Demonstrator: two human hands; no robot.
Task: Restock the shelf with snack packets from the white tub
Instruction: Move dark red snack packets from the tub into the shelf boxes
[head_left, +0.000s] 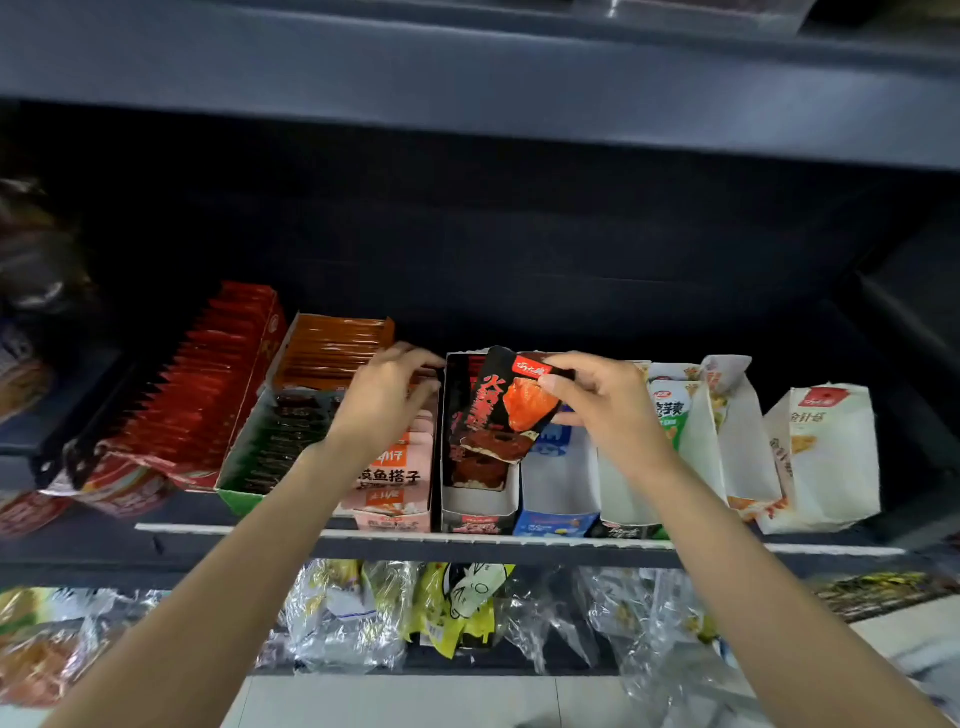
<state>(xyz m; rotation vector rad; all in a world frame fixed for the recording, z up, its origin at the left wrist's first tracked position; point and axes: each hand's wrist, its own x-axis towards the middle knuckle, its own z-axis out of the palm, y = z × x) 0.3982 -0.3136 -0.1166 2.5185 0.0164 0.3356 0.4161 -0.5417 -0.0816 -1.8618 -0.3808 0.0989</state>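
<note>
Both bare arms reach forward and up, the forearms converging. The left hand (382, 397) lies palm down, wrist slightly bent, its fingers stretched forward. The right hand (602, 402) is curled, thumb and fingertips pinched together at its left side, knuckles raised.

One view only here, and it rides on the person's head, looking forward and tipping downward into a dark shelf (498, 540) stocked with snack boxes. The wide lens bends the upper shelf board across the top of the frame. It sits close: both forearms reach up from the bottom corners, and the left hand (384, 400) and right hand (602, 405) land near the middle. Below the shelf edge, a lower tier of bagged goods and a strip of pale floor show.
</note>
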